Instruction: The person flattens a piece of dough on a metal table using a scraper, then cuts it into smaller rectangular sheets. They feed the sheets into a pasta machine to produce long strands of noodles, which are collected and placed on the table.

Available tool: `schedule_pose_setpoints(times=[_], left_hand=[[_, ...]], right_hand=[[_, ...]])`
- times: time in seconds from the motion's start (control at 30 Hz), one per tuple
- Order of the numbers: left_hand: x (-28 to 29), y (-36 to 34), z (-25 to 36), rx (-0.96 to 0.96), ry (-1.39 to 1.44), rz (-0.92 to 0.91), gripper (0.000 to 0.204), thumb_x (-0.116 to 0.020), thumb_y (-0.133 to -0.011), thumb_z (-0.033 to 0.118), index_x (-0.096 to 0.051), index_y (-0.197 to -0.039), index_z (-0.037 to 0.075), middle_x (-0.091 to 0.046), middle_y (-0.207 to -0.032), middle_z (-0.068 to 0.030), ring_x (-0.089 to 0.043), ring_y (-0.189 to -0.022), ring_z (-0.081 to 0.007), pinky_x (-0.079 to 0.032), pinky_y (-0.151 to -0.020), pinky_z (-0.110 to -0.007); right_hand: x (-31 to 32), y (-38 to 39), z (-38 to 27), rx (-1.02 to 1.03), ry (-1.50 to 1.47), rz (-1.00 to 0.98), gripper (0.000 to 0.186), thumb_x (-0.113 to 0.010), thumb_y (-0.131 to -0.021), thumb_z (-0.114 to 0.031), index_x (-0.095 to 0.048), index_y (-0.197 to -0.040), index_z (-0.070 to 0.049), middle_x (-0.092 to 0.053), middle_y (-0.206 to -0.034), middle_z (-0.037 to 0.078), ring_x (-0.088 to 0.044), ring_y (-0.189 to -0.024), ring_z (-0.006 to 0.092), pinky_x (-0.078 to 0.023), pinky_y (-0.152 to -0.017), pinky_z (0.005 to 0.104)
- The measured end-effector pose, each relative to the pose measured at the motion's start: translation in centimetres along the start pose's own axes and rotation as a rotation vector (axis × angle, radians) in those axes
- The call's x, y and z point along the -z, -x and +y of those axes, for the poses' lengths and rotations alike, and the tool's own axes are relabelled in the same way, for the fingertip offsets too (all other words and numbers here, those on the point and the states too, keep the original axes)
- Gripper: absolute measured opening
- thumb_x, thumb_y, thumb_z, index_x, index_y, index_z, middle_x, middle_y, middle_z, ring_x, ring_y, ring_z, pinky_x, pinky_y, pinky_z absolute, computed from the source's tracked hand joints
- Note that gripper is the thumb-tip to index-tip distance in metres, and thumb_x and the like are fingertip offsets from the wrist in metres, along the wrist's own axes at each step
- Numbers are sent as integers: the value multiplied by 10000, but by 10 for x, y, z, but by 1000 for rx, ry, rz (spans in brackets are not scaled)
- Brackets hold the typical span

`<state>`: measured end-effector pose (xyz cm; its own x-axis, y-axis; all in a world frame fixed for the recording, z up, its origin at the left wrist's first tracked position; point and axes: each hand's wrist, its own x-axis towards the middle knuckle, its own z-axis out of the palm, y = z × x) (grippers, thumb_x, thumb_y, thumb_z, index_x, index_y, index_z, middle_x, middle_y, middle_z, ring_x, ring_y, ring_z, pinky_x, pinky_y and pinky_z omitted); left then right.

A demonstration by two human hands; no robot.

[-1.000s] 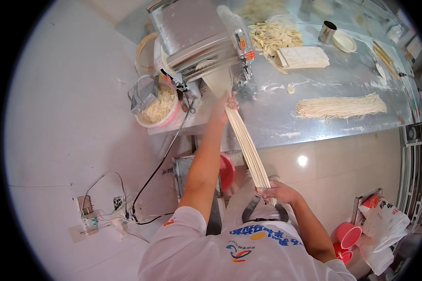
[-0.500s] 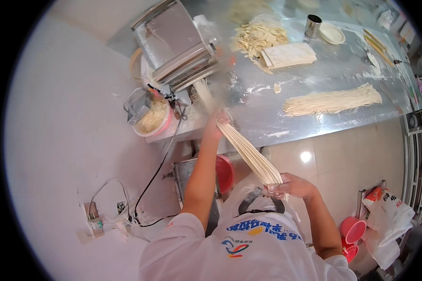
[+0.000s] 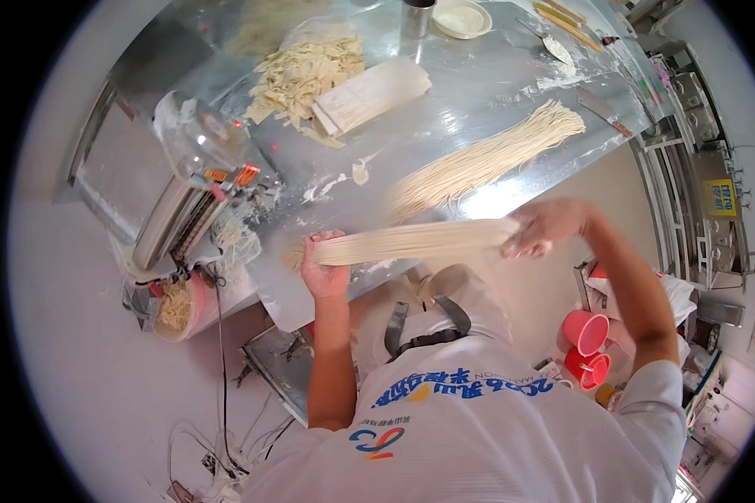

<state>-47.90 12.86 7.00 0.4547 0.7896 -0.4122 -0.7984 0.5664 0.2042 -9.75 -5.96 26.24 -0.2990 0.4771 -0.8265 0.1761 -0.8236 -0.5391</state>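
Observation:
A bundle of long pale noodles (image 3: 411,241) is stretched between my hands, just above the front edge of the metal table. My left hand (image 3: 325,267) is closed around one end, with short loose ends sticking out past the fingers. At the other end my right hand (image 3: 547,230) grips the strands; it is partly smeared by motion. Beyond the bundle, a second long heap of noodles (image 3: 495,158) lies spread on the tabletop. To the left of my left hand stands the noodle machine (image 3: 172,201), with its rollers facing the table.
A folded dough sheet (image 3: 373,94) lies beside a pile of dough scraps (image 3: 306,80). Farther back are a metal canister (image 3: 418,17) and a bowl of flour (image 3: 461,18). A knife (image 3: 604,113) rests near the table's right edge. Red buckets (image 3: 585,332) stand on the floor.
The noodle bundle has come away from the noodle machine and swung to nearly level above the table edge. Both hands moved right, the right one also upward. My view has turned right.

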Motion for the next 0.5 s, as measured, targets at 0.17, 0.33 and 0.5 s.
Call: schedule_pose_setpoints(times=[0.17,0.33,0.5], left_hand=[[-18,-43,-93,27,37,-33,174,-599,-1060,214,-639,-1040,46,-647,-1023,-82,-568,-1144,-254,-379,-1182,-475],[-10,-84,-188,-23,-46,131,140,-588,-1070,175,-624,-1088,41,-638,-1086,-79,-545,-1223,-252,-369,-1194,-462],[3,-100,-240,-106,-225,154,187,-650,-1026,104,-598,-1185,19,-631,-1165,-77,-559,-1218,-254,-374,-1193,-449]], right_hand=[[150,26,-1,-129,272,135,292,-754,-947,-276,-649,-991,-7,-615,-782,1,-552,-660,106,-478,-571,300],[303,-11,53,-266,522,122,262,-723,-900,-265,-640,-886,-17,-590,-683,50,-611,-633,183,-511,-563,352],[401,-58,115,-282,455,47,268,-745,-884,-243,-644,-858,4,-611,-695,62,-620,-616,194,-509,-535,365]])
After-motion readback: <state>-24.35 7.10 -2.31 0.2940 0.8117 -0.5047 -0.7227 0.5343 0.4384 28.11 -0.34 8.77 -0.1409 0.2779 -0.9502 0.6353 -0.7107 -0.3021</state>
